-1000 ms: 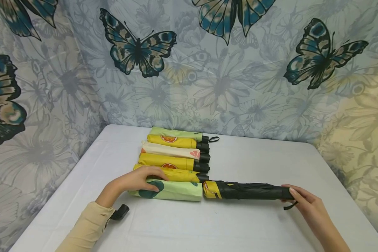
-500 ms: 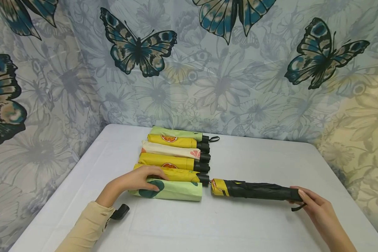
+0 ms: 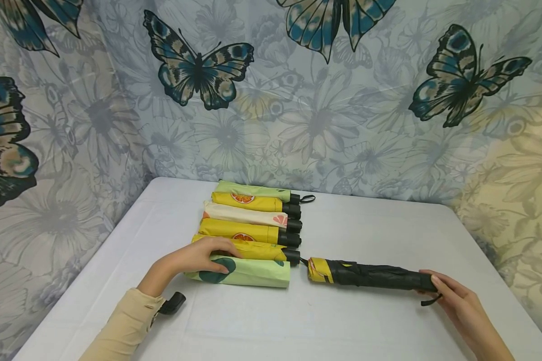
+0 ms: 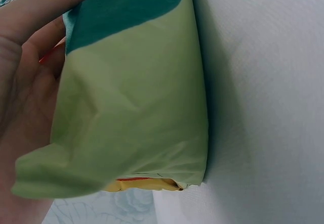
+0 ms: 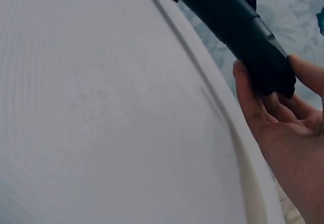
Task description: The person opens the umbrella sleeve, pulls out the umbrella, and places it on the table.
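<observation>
At white tabletop (image 3: 343, 326) | left fingers (image 3: 226, 245) holding green roll (image 3: 259, 273) | right fingers (image 3: 450, 284) pinching furled black umbrella (image 3: 375, 276)

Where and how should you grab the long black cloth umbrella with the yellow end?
Probably by its smooth black handle, coming from the right. The umbrella stretches sideways with that narrow end toward the right hand, which grips it, while the yellow end looks like softer folded cloth.

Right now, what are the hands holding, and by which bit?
The right hand holds the black-and-yellow umbrella by its all-black end. The left hand grips the green cover near its middle.
</observation>
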`<state>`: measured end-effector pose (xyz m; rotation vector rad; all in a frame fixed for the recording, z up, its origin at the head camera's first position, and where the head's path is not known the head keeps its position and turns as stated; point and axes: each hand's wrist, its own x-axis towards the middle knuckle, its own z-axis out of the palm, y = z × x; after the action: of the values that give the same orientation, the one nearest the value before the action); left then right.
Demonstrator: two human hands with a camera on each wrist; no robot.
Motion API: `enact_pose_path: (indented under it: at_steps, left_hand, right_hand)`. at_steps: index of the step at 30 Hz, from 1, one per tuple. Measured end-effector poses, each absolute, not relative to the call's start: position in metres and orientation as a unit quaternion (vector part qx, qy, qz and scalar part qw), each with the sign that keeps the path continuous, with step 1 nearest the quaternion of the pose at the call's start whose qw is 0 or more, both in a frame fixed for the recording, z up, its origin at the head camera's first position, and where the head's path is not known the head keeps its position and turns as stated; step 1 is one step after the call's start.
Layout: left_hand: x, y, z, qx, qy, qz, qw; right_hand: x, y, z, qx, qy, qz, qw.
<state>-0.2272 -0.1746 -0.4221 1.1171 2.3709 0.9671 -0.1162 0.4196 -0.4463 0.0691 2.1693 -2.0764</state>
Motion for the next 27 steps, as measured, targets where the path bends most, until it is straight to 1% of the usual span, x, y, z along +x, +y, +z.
enact_pose_path:
  at_steps: [6,10,14,20,27]
  left_hand:
    - [-0.227,-0.175,-0.422,0.390,0.840,0.336,0.172]
    - [-0.227,-0.175,-0.423,0.388,0.841,0.334,0.172]
    - [-0.227,-0.175,-0.424,0.391,0.842,0.333,0.168]
    - [-0.228,-0.176,-0.426,0.398,0.840,0.333,0.161]
    - [-0.228,-0.175,-0.425,0.393,0.843,0.330,0.164]
  right_hand:
    - [-0.115,0.425,-0.453,0.002,0.718,-0.689,0.096]
    - [-0.115,0.427,-0.456,0.023,0.742,-0.662,0.106]
    - [-0.114,0.427,-0.459,0.051,0.773,-0.623,0.103]
    - [-0.113,0.425,-0.460,0.062,0.777,-0.620,0.087]
    - [-0.112,0.421,-0.457,0.098,0.857,-0.500,0.076]
